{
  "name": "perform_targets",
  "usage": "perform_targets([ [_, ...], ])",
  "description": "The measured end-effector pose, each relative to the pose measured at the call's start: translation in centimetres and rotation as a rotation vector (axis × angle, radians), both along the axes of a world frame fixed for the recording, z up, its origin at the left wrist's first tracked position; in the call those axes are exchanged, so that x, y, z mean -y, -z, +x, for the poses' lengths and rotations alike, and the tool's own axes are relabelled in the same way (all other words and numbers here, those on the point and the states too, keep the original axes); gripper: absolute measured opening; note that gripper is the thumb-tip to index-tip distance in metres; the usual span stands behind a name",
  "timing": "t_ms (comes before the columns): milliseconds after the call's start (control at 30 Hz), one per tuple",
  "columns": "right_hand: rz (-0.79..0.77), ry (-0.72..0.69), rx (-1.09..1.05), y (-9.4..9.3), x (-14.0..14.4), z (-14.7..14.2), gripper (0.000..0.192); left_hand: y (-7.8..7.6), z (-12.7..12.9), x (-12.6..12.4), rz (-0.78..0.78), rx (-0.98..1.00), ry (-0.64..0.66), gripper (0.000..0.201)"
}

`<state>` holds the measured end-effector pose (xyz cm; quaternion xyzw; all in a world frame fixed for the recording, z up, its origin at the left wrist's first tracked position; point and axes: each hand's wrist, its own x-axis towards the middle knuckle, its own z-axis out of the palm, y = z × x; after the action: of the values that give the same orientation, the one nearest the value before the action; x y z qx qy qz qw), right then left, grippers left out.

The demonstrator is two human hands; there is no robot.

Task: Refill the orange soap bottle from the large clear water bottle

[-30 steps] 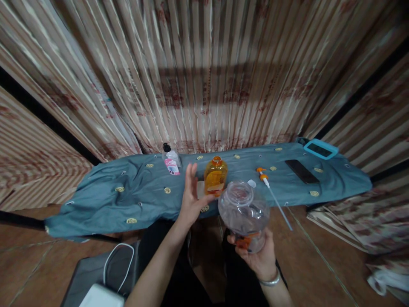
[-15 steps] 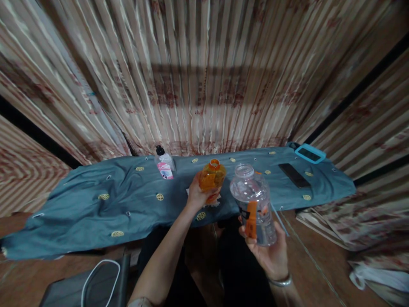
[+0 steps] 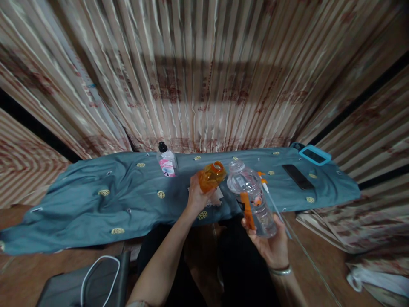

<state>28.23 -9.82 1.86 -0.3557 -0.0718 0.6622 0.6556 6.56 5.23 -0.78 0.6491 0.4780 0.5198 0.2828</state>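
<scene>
My left hand is wrapped round an amber bottle, uncapped, its mouth tilted up and to the right. My right hand grips a clear plastic bottle with an orange label near its base; its open neck leans left towards the amber bottle. The two necks are close but apart. Beneath the amber bottle a pale paper or cloth piece lies on the cover. Partly behind the clear bottle is an orange pump top with a pale tube.
A blue patterned cloth covers the low surface. A black-capped bottle with a pink label stands left of centre. To the right lie a dark phone and a blue-framed object. Curtains hang behind; a grey case with a white cable sits lower left.
The amber bottle has tipped further to the right, towards the clear one. The clear bottle leans more to the left, and more of the pump top shows. My view has shifted slightly.
</scene>
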Motion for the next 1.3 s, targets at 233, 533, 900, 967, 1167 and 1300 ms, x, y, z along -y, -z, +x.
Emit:
perform_targets([
  [233, -0.001, 0.008, 0.06, 0.0, -0.2, 0.4, 0.044, 0.4, -0.1, 0.1, -0.011, -0.005, 0.004, 0.072],
  [533, 0.001, 0.044, 0.109, -0.6, -0.2, -0.1, 0.048, -0.3, -0.1, 0.1, -0.016, 0.018, 0.074, 0.069],
  [900, -0.027, 0.087, 0.141, -1.6, 1.1, 0.1, 0.046, -0.6, 0.0, 0.2, 0.004, 0.013, 0.081, 0.065],
  [967, -0.03, 0.086, 0.139, -1.7, 1.1, 0.1, 0.045, -0.7, 0.0, 0.2, 0.001, 0.012, 0.088, 0.065],
  [1167, -0.02, 0.076, 0.127, -1.7, 1.2, 0.0, 0.044, -0.5, 0.0, 0.2, -0.005, 0.018, 0.101, 0.066],
  [1300, -0.004, 0.079, 0.133, -1.3, 1.2, 0.2, 0.042, -0.2, -0.1, 0.0, -0.006, 0.02, 0.094, 0.069],
])
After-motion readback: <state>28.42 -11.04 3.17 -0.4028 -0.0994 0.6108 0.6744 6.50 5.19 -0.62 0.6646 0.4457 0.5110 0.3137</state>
